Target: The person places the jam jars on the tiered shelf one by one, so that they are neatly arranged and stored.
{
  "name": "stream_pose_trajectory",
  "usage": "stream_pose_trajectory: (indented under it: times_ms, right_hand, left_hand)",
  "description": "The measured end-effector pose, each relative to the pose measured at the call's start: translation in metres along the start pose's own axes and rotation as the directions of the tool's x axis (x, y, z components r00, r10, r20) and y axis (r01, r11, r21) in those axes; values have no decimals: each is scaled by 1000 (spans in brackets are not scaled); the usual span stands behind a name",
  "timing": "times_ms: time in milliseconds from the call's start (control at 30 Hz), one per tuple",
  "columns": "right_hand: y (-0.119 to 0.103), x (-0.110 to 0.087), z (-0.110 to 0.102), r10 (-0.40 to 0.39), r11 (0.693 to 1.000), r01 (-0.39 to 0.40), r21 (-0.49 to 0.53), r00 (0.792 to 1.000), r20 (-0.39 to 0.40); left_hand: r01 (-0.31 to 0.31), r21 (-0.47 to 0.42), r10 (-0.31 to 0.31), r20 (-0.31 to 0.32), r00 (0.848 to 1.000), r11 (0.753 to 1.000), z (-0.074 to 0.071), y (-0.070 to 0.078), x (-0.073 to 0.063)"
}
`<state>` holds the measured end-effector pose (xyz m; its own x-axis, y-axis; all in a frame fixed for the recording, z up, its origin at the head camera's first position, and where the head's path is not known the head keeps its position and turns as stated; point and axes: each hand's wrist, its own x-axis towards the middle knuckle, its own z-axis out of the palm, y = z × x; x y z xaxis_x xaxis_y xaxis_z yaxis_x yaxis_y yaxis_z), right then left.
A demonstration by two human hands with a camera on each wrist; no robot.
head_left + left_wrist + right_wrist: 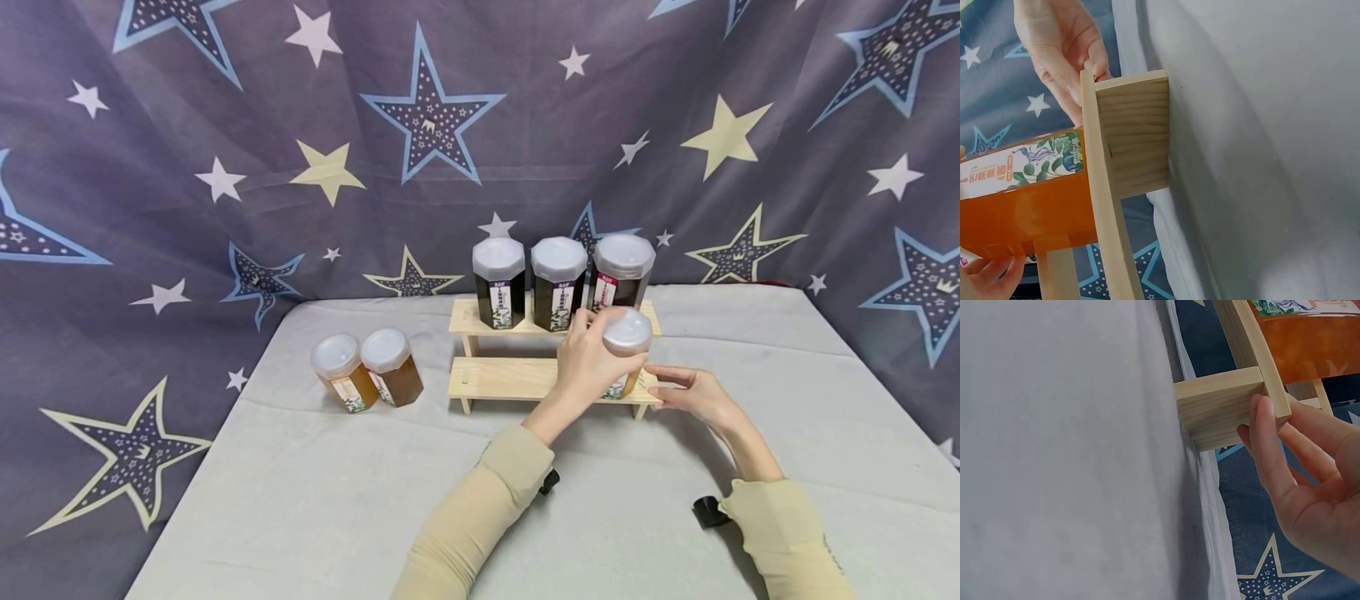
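Note:
My left hand (592,354) grips a jar with a white lid (627,331) at the right end of the lower step of a small wooden two-step rack (502,379). In the left wrist view, the jar shows orange contents (1029,222) and a white label with green leaves, its base right at the board. Some fingertips (997,275) curl round its side. My right hand (701,396) pinches the right end of that same step; in the right wrist view its thumb and fingers (1265,425) hold the board's corner (1275,403).
Three dark jars with white lids, a left one (498,283), a middle one (558,285) and a right one (621,271), stand on the upper step. Left of the rack, an amber jar (345,372) and a browner jar (392,367) stand together on the grey cloth (315,500). A star-patterned curtain (247,125) hangs behind.

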<state>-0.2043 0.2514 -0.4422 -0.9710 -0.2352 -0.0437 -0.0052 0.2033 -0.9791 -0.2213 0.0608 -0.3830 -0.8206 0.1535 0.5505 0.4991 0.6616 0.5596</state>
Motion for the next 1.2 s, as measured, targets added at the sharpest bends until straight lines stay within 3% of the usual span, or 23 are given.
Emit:
stream_pose_trajectory:
  times_ms: [300, 667, 800, 1200]
  right_hand:
    - [1, 1, 0, -1, 1000, 1, 2, 1000, 3]
    - [0, 1, -1, -2, 1000, 2, -12, 1000, -13]
    - [2, 1, -1, 4, 1000, -4, 14, 1000, -1]
    - [0, -1, 0, 16, 1000, -16, -20, 1000, -13]
  left_hand:
    - [-10, 30, 10, 12, 1000, 1000, 2, -1, -1]
    - [40, 20, -41, 87, 995, 999, -3, 4, -3]
    - [20, -21, -17, 110, 994, 1000, -9, 4, -7]
    - [-20, -136, 33, 90, 995, 990, -28, -2, -18]
